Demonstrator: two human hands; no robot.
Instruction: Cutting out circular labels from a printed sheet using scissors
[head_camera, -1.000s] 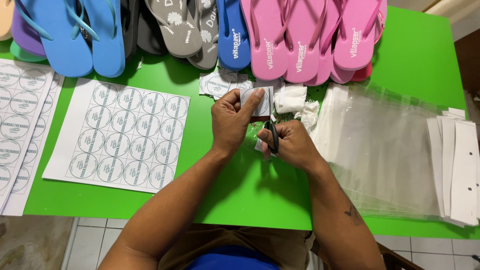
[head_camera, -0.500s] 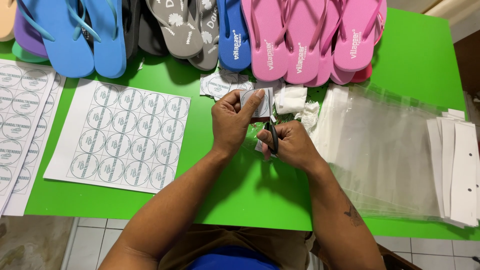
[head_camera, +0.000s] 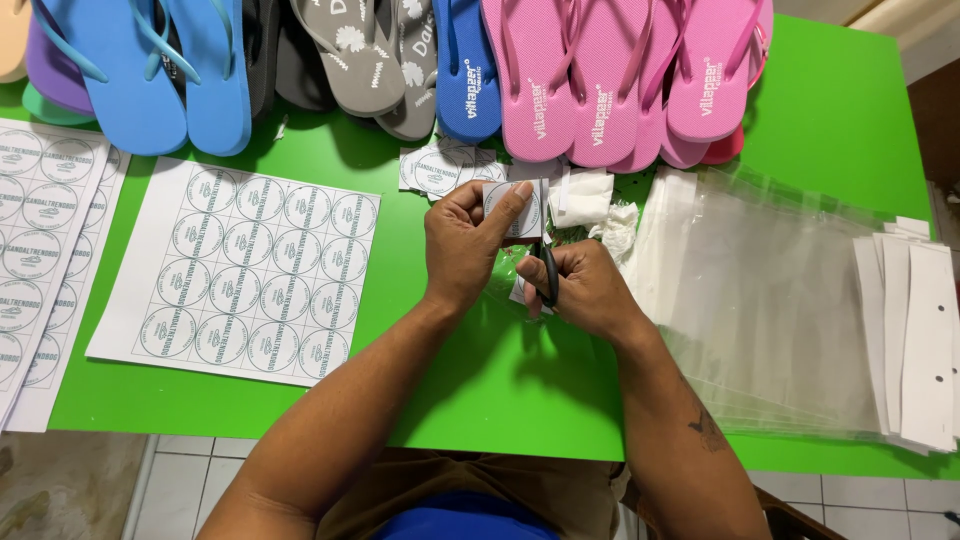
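My left hand (head_camera: 462, 245) pinches a small white paper piece (head_camera: 522, 212) printed with a round label, holding it upright above the green table (head_camera: 480, 390). My right hand (head_camera: 583, 288) grips black scissors (head_camera: 549, 276) just below that paper, the blades pointing up toward it. The blade tips are hidden between paper and fingers. A few cut label pieces (head_camera: 440, 168) lie just beyond my hands.
A white sheet of round labels (head_camera: 240, 270) lies to the left, with more sheets (head_camera: 40, 230) at the far left. Clear plastic bags (head_camera: 770, 300) and white card strips (head_camera: 915, 330) are stacked on the right. Blue, grey and pink flip-flops (head_camera: 590, 80) line the far edge. Crumpled white scraps (head_camera: 590, 200).
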